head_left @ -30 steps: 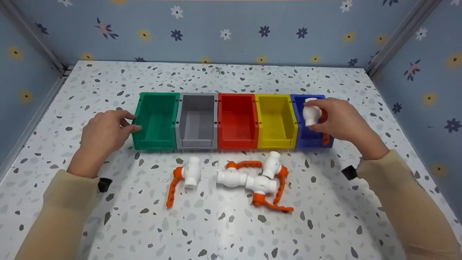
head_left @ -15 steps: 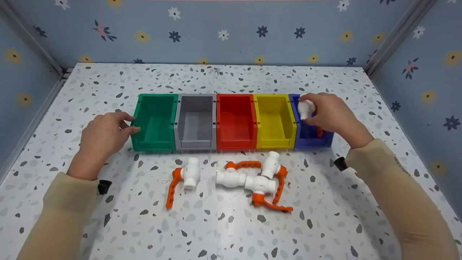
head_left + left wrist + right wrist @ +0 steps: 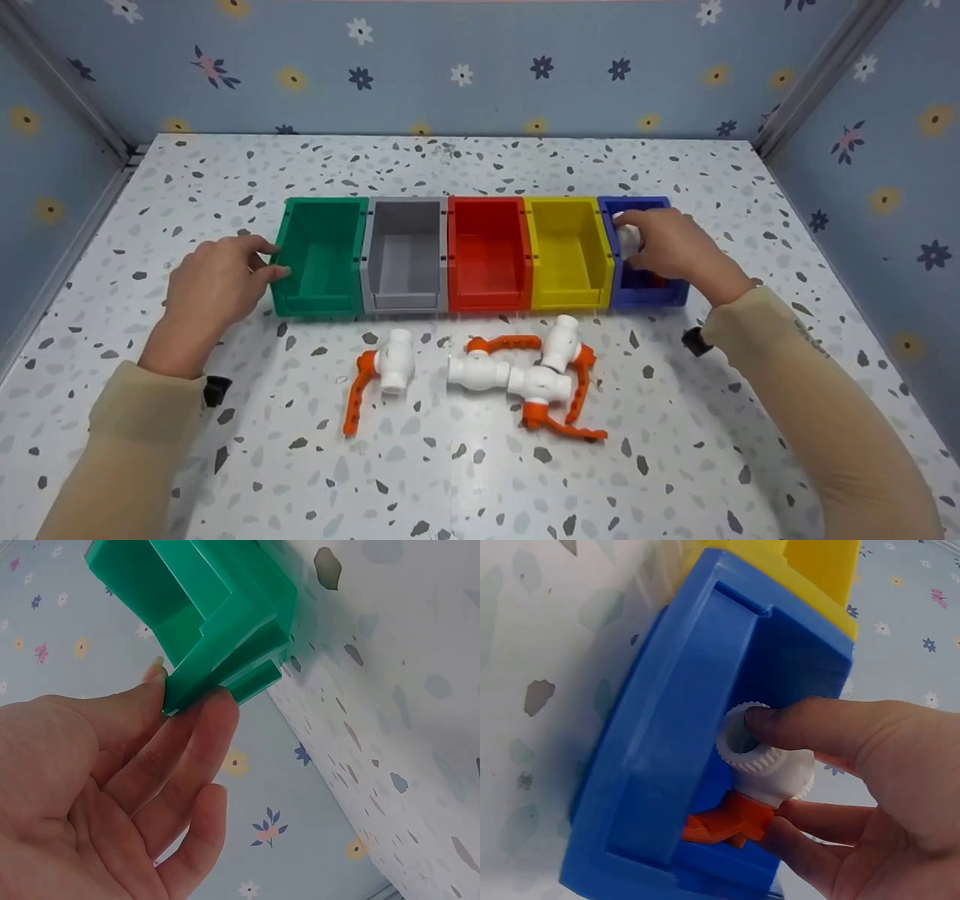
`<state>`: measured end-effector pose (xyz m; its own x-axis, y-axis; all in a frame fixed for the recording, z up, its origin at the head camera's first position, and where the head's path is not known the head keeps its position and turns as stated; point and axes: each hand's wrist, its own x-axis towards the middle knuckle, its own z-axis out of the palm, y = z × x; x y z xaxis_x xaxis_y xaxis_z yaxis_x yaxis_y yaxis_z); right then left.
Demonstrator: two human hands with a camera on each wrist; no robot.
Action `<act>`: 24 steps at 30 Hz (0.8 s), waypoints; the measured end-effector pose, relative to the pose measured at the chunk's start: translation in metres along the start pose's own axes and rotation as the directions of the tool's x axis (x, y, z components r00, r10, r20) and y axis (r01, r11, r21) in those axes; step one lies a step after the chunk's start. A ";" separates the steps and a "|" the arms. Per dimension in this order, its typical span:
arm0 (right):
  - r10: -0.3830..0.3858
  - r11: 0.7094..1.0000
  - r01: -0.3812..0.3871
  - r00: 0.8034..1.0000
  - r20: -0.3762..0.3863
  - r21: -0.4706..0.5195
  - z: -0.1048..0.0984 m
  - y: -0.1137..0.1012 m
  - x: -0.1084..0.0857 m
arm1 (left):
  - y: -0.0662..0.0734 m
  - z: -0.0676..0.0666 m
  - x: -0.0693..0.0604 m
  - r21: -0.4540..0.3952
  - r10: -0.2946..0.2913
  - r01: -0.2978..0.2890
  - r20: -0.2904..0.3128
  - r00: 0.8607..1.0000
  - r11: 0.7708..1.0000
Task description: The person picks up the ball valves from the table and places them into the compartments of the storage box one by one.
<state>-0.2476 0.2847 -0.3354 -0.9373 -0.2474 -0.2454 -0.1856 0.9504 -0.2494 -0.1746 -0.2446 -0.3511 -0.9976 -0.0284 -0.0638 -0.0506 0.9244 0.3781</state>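
Observation:
My right hand (image 3: 675,244) holds a white ball valve (image 3: 776,769) with an orange lever handle (image 3: 731,821), down inside the blue bin (image 3: 675,720). Thumb and fingers grip its white body, as the right wrist view shows. At the other end of the row, my left hand (image 3: 217,281) pinches the side wall of the green bin (image 3: 225,630) between thumb and fingers. On the table before the bins lie a lone valve (image 3: 396,361) and a cluster of three more: one on the left (image 3: 478,372), one at the front (image 3: 540,384), one behind (image 3: 561,343).
Between the green and blue bins stand a grey bin (image 3: 407,262), a red bin (image 3: 490,262) and a yellow bin (image 3: 570,262), side by side. The speckled table (image 3: 450,480) is bounded by flowered panels (image 3: 480,45) at the back and sides.
My right hand has lowered the ball valve deeper into the blue bin, moving slightly left. The left hand stays at the green bin, and the valves on the table have not moved.

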 end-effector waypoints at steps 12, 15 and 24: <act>0.023 0.999 -0.022 0.999 0.031 -0.022 0.010 0.006 0.012 | -0.003 0.000 0.001 0.006 0.021 -0.021 0.021 1.000 1.000; 0.026 0.999 -0.025 0.999 0.037 -0.021 0.012 0.006 0.014 | -0.003 0.000 0.001 0.006 0.014 -0.014 0.023 1.000 1.000; 0.043 0.999 -0.043 0.999 0.021 -0.013 0.012 0.005 0.012 | -0.001 -0.001 0.001 0.013 0.021 -0.021 0.011 1.000 1.000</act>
<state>-0.2559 0.2840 -0.3506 -0.9380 -0.2102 -0.2758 -0.1492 0.9626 -0.2261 -0.1755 -0.2456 -0.3507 -0.9978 -0.0049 -0.0665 -0.0291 0.9298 0.3669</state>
